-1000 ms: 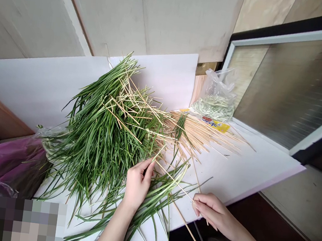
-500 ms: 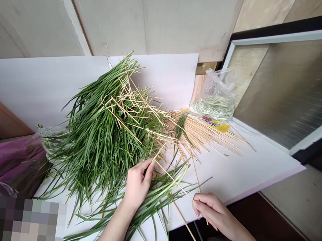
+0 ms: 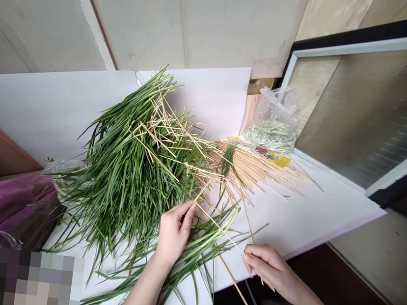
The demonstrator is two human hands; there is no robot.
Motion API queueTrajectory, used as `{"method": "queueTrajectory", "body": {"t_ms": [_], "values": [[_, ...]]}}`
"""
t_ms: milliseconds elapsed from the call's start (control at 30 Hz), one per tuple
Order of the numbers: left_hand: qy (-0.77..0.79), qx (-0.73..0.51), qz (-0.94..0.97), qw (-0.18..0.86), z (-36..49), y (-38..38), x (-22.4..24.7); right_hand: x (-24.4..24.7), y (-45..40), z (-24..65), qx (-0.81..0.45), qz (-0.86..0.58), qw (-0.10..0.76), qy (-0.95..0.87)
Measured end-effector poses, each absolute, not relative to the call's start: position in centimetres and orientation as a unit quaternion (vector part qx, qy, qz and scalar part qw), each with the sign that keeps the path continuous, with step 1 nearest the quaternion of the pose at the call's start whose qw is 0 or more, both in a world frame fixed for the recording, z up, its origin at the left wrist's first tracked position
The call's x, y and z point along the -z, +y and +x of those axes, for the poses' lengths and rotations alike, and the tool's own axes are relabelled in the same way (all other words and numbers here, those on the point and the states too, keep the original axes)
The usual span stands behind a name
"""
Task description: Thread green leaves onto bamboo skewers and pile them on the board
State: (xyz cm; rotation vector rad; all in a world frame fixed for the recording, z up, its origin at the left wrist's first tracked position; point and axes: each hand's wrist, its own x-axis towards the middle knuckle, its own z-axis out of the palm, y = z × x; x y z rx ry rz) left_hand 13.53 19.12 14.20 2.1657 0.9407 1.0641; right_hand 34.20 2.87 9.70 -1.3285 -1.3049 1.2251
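At the white table (image 3: pixel 323 202), seen in the head view, I watch two bare hands at work near the front edge. The left hand (image 3: pixel 176 223) has its thumb and forefinger pinched together on a pale stem (image 3: pixel 201 193), which slants up from the fingertips. The right hand (image 3: pixel 265 266), lower and farther right, is closed on a thin stick (image 3: pixel 222 229) that runs slantwise to the left hand's fingertips; whether its tip touches the stem or pierces it, I cannot tell. A second stick (image 3: pixel 249 222) passes behind the right hand, and I can't make out whether that one is gripped too.

Beneath the left wrist lies a small bunch of greens (image 3: pixel 198 253), its whitish ends toward the right. Behind and left of the hands rises a big heap of long green leaves (image 3: pixel 122 177), with loose sticks (image 3: pixel 165 133) strewn over its upper right side. Right of the heap, many more sticks (image 3: pixel 253 171) fan out beside a clear bag (image 3: pixel 276 117) of pale green strands. A purple bag (image 3: pixel 16 198) sits at the far left.
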Motion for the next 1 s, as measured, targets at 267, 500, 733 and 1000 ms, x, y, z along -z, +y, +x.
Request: {"method": "queueTrajectory", "body": {"t_ms": [267, 500, 733, 1000], "values": [[0.323, -0.404, 0.814, 0.264, 13.53, 19.15, -13.96, -9.67, 2.84, 34.21, -0.495, -0.539, 0.438, -0.522], [0.337, -0.415, 0.814, 0.228, 13.43, 19.14, -14.21, -9.67, 2.82, 34.29, -0.494, -0.538, 0.437, -0.524], [0.331, -0.419, 0.816, 0.22, 13.32, 19.11, -14.15, -9.75, 2.85, 34.22, -0.496, -0.539, 0.438, -0.521], [0.333, -0.438, 0.811, 0.198, 13.35, 19.11, -14.04, -9.43, 2.73, 34.32, -0.494, -0.538, 0.439, -0.524]]}}
